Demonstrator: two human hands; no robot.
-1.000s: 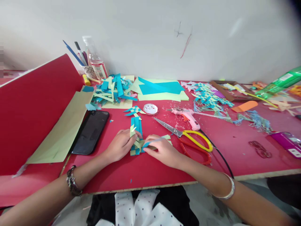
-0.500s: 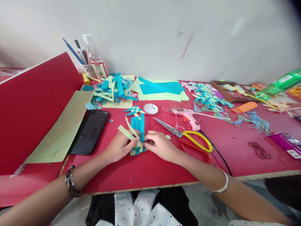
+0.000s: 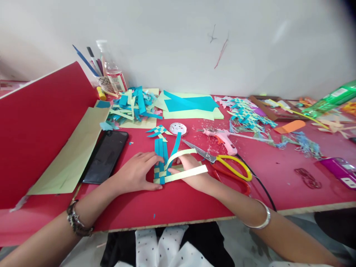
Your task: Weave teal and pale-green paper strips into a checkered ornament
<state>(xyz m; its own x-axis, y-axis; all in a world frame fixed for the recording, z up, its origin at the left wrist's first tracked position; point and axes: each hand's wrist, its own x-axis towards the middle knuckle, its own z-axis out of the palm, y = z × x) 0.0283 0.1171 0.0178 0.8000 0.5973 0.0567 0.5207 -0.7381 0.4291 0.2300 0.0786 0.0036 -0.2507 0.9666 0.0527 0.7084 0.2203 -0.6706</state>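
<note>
Lying on the near side of the surface (image 3: pixel 125 211), the weave (image 3: pixel 162 174) is touched at left by the left hand (image 3: pixel 136 172), spread wide; the right hand (image 3: pixel 190 163) curls under two pale strips (image 3: pixel 198 170), its hold impossible to tell. Scissors (image 3: pixel 204 154) lie right, a phone (image 3: pixel 107 159) left.

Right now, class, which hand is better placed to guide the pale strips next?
Probably the right hand: the pale strips extend over it, free ends on its side. The left hand is at the left edge of the paper weave.
</note>
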